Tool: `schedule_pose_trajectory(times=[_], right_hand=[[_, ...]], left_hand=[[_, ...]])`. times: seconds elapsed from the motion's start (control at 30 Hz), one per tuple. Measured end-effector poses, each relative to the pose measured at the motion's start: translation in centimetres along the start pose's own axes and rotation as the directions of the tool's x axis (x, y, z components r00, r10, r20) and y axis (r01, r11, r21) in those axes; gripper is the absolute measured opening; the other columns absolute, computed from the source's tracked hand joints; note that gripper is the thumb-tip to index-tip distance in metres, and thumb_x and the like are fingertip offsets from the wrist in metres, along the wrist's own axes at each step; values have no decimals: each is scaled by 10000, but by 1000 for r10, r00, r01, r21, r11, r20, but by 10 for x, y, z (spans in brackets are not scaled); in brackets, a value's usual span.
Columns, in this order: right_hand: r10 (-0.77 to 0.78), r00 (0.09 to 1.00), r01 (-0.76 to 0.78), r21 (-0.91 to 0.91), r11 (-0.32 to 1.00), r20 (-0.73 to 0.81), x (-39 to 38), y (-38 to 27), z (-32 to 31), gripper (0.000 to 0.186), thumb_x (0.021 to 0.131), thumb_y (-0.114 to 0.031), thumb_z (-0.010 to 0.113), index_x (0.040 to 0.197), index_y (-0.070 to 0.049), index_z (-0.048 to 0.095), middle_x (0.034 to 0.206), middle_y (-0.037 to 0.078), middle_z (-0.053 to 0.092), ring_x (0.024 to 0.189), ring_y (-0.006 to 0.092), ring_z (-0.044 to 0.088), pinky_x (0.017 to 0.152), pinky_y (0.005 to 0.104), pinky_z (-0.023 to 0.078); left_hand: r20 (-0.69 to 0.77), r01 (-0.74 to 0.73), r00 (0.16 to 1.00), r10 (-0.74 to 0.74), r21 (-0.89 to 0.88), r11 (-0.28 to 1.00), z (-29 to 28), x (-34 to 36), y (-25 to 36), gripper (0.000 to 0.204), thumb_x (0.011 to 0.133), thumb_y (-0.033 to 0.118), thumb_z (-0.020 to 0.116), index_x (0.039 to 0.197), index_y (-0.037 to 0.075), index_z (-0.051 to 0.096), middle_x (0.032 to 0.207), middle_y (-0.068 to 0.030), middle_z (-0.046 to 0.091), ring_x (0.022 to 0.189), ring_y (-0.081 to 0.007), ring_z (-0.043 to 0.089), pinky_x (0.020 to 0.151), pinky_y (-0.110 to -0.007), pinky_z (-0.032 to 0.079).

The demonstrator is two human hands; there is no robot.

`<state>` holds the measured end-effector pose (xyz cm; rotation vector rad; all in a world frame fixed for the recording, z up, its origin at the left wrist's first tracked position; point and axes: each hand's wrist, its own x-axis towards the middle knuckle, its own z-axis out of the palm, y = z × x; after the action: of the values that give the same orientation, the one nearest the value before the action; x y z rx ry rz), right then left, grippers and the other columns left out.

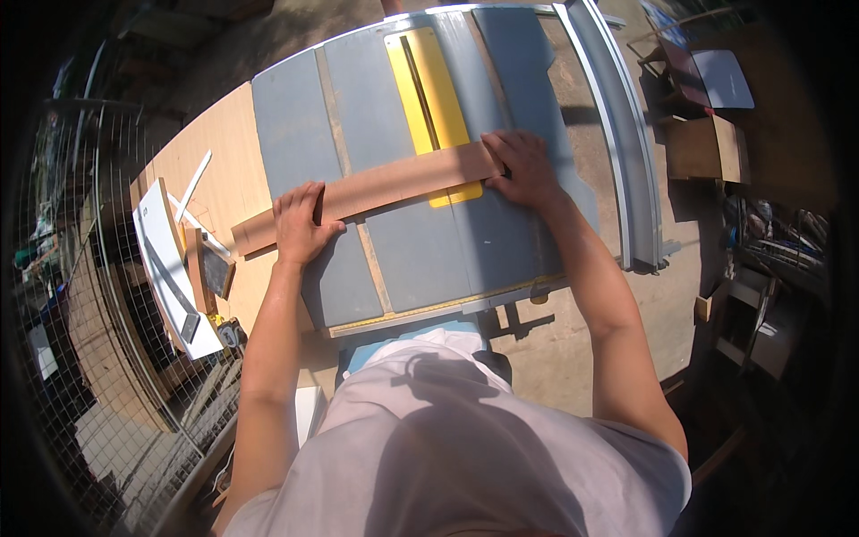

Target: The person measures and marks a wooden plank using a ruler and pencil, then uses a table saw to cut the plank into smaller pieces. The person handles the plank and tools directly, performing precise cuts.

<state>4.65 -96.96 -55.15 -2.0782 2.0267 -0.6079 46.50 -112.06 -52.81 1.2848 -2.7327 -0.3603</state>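
A long, narrow reddish-brown wooden board (403,185) lies slantwise across the grey table saw top (376,98). It covers part of the yellow insert plate (428,80), whose dark slot runs away from me; I see no blade standing out of it. Toward the board's left end my left hand (302,224) grips it, fingers over the far edge and thumb along the near side. My right hand (523,170) is closed around the right end, which it partly hides.
A pale wooden side table (210,134) adjoins the saw top at left, bearing a white panel (161,259), a metal square (174,291) and a tape measure (231,333). Metal rails (617,134) run along the right. A cardboard box (707,148) and a wire fence (98,295) stand farther out.
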Motion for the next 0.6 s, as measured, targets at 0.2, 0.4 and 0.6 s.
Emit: schedule_pose_trajectory(times=[0.2, 0.4, 0.6], right_hand=[[-21, 1000, 21, 14, 1000, -14, -3, 3, 4, 855, 714, -324, 839, 1475, -165, 484, 1401, 71, 540, 1297, 328, 480, 1072, 502, 336], [-14, 1000, 14, 12, 1000, -15, -1, 11, 12, 856, 711, -326, 842, 1475, -176, 486, 1407, 69, 543, 1298, 329, 487, 1078, 505, 341], [-39, 999, 38, -13, 999, -39, 1, 9, 8, 847, 705, -343, 847, 1464, -190, 503, 1396, 60, 564, 1304, 319, 497, 1087, 503, 350]], left_hand=[[-5, -6, 1000, 6, 16, 1000, 0, -1, -1, 934, 617, 451, 902, 1419, 121, 556, 1404, -86, 575, 1318, -296, 487, 1134, -455, 316], [41, 32, 999, -34, 52, 998, -2, 3, -2, 955, 629, 486, 892, 1449, 147, 540, 1416, -111, 562, 1331, -323, 476, 1162, -481, 312], [50, 13, 999, -17, 85, 996, -3, -1, -1, 947, 640, 492, 882, 1452, 147, 539, 1427, -105, 563, 1340, -300, 483, 1175, -479, 305]])
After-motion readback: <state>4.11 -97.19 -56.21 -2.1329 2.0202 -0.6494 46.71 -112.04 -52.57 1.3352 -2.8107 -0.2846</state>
